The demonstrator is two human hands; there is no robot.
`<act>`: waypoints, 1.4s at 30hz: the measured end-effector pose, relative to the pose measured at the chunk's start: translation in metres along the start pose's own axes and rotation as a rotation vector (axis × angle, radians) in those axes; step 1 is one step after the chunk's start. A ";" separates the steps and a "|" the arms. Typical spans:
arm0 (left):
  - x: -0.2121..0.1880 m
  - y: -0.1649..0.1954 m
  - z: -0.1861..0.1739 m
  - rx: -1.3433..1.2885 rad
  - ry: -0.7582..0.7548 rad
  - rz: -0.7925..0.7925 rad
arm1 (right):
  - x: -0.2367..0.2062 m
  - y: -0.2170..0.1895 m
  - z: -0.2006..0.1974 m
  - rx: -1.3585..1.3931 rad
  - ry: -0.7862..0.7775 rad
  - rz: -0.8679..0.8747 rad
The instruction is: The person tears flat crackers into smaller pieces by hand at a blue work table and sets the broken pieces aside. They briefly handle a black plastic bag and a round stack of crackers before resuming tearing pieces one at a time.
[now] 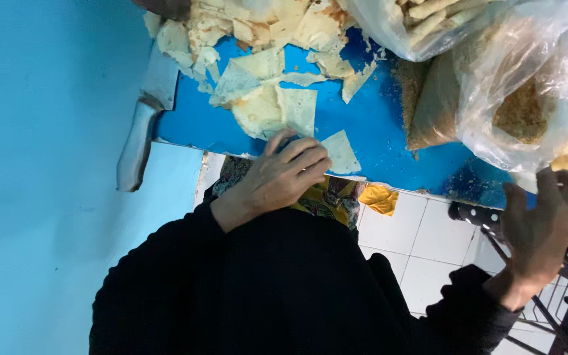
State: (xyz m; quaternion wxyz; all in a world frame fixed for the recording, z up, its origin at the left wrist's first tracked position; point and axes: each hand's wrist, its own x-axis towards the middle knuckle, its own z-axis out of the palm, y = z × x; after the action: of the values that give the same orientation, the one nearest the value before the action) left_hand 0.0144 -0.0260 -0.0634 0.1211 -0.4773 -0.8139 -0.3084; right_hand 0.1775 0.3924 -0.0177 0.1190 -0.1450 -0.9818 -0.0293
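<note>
Thin pastry sheets (277, 108), on blue table (389, 141): light, floppy, probably tear-prone; lift by edges. Left hand (284, 172) pressing flat, ungripping; right hand (547, 227) spread, empty, beside table's crumb bag (527, 98).

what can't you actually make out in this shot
- Head view: the left hand lies fingers-down on the thin dough sheets, so what is under its fingers is hidden.
- The right hand sits at the frame's right side, palm turned away; whether it grips the clear plastic bag cannot be told.
- The bag's contents are blurred by crinkled plastic.
- The pile of sheets is cut off by the top edge.
</note>
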 end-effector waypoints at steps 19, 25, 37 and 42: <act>-0.011 -0.010 0.005 -0.050 0.021 0.063 | 0.006 0.053 0.040 -0.150 -0.115 -0.064; -0.010 -0.011 0.005 -0.056 0.029 0.104 | 0.016 0.047 0.041 -0.109 -0.188 -0.009; -0.006 -0.012 0.003 -0.099 0.080 0.120 | 0.050 -0.193 -0.049 0.575 -0.227 -0.464; -0.006 -0.013 -0.002 -0.118 0.097 0.111 | 0.060 -0.224 -0.012 0.170 -0.103 -0.641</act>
State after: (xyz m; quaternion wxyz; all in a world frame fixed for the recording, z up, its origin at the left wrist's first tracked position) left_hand 0.0058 -0.0364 -0.0696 0.1490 -0.5126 -0.7598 -0.3712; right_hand 0.0592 0.1939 0.0034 0.0657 0.1806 -0.9811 0.0240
